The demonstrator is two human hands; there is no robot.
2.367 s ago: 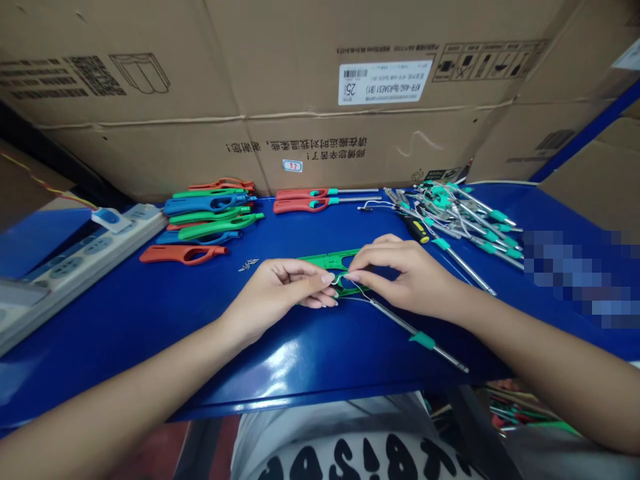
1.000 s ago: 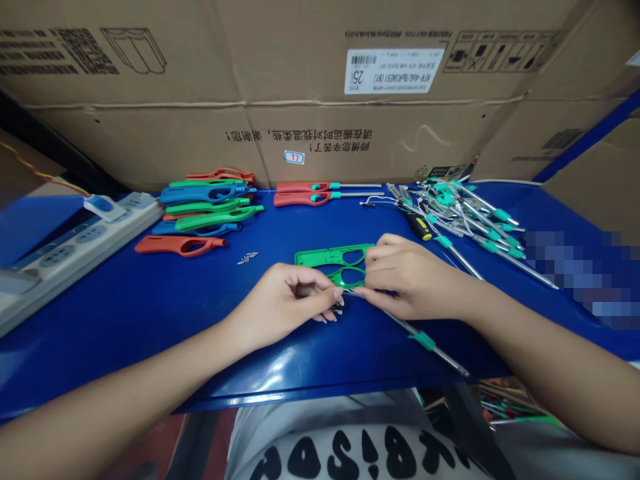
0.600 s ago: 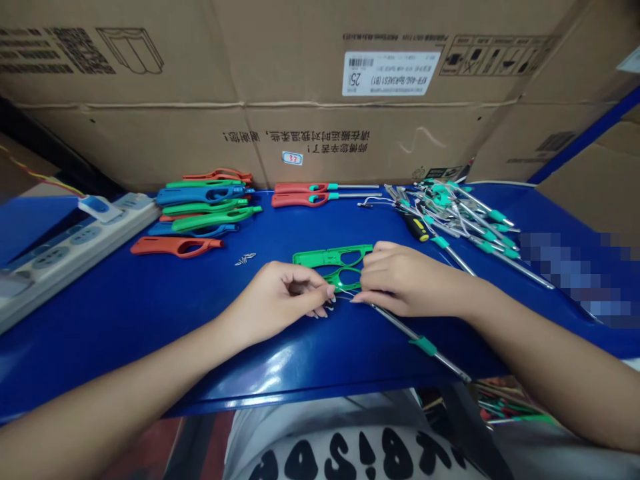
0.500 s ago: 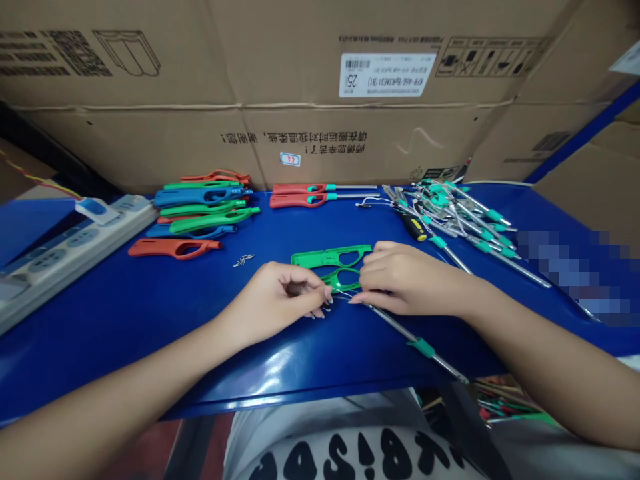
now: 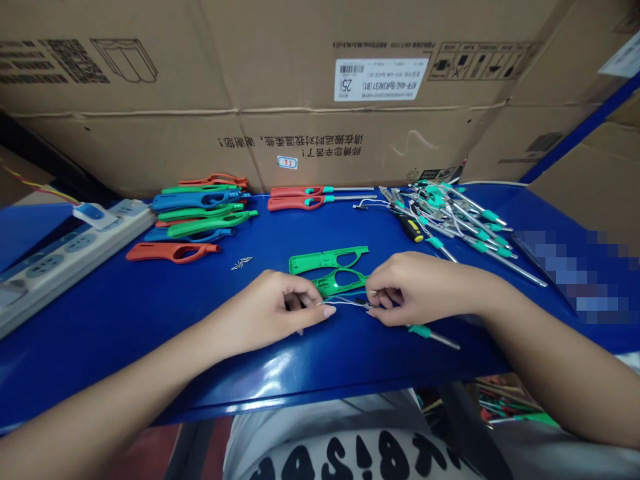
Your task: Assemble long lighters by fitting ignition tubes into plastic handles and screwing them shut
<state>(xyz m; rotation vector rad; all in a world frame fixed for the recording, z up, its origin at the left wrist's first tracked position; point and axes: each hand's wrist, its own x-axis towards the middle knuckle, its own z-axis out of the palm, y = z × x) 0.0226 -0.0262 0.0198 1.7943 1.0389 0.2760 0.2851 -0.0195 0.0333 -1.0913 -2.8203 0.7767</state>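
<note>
My left hand (image 5: 290,303) is closed, thumb and finger pinching a thin white wire (image 5: 345,301). My right hand (image 5: 407,290) is closed on a metal lighter tube near a small dark piece where the wires meet. From under that hand the tube's teal collar (image 5: 420,331) and silver end (image 5: 445,342) stick out toward the lower right. Just beyond my hands lie two green lighter handle halves, the upper half (image 5: 313,261) flat on the table and the nearer half (image 5: 327,285) partly behind my fingers.
Orange, green and blue handle shells (image 5: 200,210) are stacked at the left, near a power strip (image 5: 75,243). Small screws (image 5: 242,263) lie beside them. Two red lighters (image 5: 295,200) lie at the back. Several tubes (image 5: 470,223) and a screwdriver (image 5: 413,228) lie right. Cardboard (image 5: 300,100) stands behind.
My right hand has moved slightly right and down, away from the green halves. The wires now show stretched between my hands, and the tube's far end has shifted up and left.
</note>
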